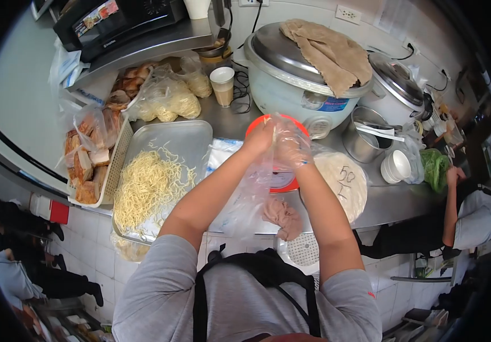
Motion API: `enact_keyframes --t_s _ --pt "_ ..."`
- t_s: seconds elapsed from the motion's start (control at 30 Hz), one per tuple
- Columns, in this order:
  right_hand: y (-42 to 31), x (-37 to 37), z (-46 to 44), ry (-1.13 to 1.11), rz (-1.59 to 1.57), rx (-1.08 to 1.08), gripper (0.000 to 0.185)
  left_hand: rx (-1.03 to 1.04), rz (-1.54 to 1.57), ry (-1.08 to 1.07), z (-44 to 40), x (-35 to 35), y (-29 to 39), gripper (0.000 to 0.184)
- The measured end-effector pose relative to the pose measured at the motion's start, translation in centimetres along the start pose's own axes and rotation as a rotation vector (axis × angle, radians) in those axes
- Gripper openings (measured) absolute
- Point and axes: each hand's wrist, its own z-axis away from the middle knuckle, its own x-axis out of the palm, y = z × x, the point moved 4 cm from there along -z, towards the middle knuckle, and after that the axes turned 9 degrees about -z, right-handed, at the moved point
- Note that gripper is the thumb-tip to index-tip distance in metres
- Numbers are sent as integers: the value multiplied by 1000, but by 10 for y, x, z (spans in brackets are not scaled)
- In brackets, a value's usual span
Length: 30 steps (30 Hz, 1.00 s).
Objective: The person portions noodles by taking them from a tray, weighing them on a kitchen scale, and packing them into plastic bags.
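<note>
Both my hands meet over a red-rimmed scale [284, 181] at the middle of the steel counter. My left hand [261, 137] is bare, its fingers closed on the edge of a clear plastic bag [246, 196] that hangs down toward me. My right hand [292, 147] sits just beside it, covered by clear plastic, and its fingers are blurred by the film. A metal tray [171, 134] with loose yellow noodles [148, 191] lies to the left. A crumpled pinkish cloth [282, 218] rests at the counter's front edge.
Behind stand a large rice cooker [285, 85], a paper cup [223, 86] and bagged noodles [168, 100]. Meat fills a basket [121, 151] at left. On the right are a round stack marked 50 [339, 182], a metal pot [365, 137], white bowls [395, 166] and a co-worker [456, 222].
</note>
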Motion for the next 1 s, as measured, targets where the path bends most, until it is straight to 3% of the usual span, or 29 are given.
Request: enact_keyframes --t_s 0.13,0.2,0.3,0.4,0.43,0.53,0.63,0.73,0.77,0.87,0.97,1.0 --pt "-7 -1 -4 166 -138 7 23 27 -316 -213 8 -22 19 50" --pt "-10 -1 -5 106 -91 64 25 15 -536 -306 17 -38 42 53" --pt "-17 -13 -2 31 -63 58 31 93 -637 -126 5 -48 27 49" --pt "-4 -4 -5 114 -61 -20 36 337 -585 240 36 -79 74 51" --pt "5 6 -8 167 -62 -52 37 491 -667 148 50 -79 92 59" --pt "20 25 -16 250 -108 -116 33 894 -760 -198 85 -43 113 46" --pt "25 28 -21 233 -188 -152 29 1023 -697 -241 71 -18 102 27" --pt "36 46 -33 264 -272 -193 26 827 -626 -275 45 -30 98 16" --pt "42 57 -37 291 -299 -213 25 655 -659 -267 37 -36 104 16" --pt "42 65 -38 291 -351 -238 23 641 -645 -167 32 -29 103 15" --pt "25 41 -30 84 -314 -187 21 826 -590 -153 45 -20 106 16" --pt "18 27 -22 -18 -310 -160 21 754 -644 -179 43 -18 105 17"
